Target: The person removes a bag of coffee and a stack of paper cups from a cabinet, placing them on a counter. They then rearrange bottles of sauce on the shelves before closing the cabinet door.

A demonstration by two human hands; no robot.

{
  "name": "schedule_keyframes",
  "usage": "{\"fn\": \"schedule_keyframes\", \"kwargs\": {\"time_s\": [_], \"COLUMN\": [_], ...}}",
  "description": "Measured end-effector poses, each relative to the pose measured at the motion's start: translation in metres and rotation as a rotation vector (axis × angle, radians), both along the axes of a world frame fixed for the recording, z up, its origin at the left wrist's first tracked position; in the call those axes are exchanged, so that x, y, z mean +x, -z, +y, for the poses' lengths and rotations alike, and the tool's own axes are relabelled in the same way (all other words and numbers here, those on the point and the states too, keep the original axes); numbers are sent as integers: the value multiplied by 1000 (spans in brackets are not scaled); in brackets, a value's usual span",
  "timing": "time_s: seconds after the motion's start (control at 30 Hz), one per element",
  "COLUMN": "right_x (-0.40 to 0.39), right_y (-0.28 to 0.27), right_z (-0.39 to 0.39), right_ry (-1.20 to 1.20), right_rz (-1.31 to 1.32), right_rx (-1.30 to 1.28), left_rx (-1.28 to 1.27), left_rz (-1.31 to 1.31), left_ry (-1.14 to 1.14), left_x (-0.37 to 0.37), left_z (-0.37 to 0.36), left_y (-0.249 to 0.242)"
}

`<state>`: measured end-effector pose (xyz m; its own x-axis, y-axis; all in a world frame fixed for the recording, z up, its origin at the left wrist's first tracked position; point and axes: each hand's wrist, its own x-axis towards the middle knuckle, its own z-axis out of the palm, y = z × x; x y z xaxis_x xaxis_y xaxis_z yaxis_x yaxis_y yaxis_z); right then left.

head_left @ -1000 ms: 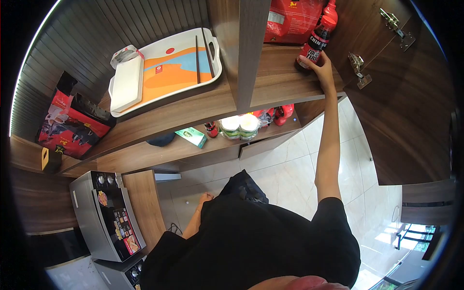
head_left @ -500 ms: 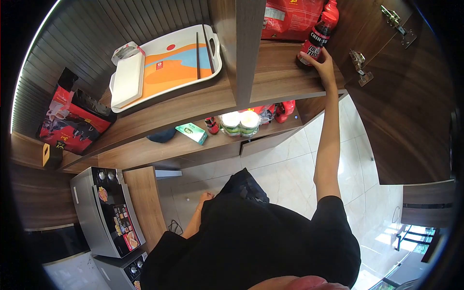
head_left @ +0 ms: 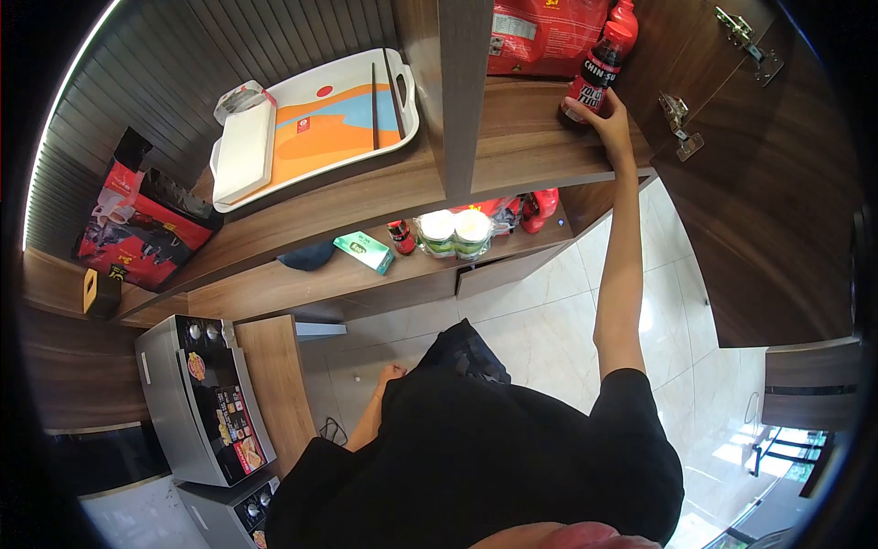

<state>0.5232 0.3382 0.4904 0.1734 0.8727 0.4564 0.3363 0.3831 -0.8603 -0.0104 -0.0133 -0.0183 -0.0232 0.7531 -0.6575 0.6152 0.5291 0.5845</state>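
My right hand (head_left: 615, 134) is wrapped round the lower part of a sauce bottle (head_left: 596, 77) with a red cap and a black and red CHIN-SU label. The bottle is at the right end of the upper shelf, by the open cabinet door. Right behind it stands another red bottle (head_left: 625, 13). A big red bag (head_left: 547, 38) lies to its left. Low at my side hangs my left hand (head_left: 393, 371), small in view, its fingers partly hidden beside my dark clothing.
Left of the divider (head_left: 457, 101), a colourful tray (head_left: 329, 151) holds a white pack and chopsticks. A red and black bag (head_left: 146, 224) stands further left. Below are a tissue pack (head_left: 364, 251), wrapped cans (head_left: 455, 233) and an oven (head_left: 206, 403). The door (head_left: 777, 201) hangs open at right.
The view has shifted very slightly. My right hand keeps its grip on the sauce bottle, and my left hand stays low at my side.
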Motion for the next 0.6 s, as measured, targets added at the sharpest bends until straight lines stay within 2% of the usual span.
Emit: {"fn": "schedule_keyframes", "kwargs": {"time_s": [0.07, 0.27, 0.6], "right_x": [-1, 0, -1], "right_y": [-1, -1, -1], "right_z": [-1, -1, -1], "right_ry": [-9, -10, -9], "right_rz": [16, 12, 5], "right_rx": [-6, -7, -2], "left_rx": [2, 23, 4], "left_rz": [-20, 46, 46], "left_ry": [0, 15, -15], "left_x": [-6, -1, 8], "left_z": [-1, 3, 6], "left_y": [19, 19, -7]}}
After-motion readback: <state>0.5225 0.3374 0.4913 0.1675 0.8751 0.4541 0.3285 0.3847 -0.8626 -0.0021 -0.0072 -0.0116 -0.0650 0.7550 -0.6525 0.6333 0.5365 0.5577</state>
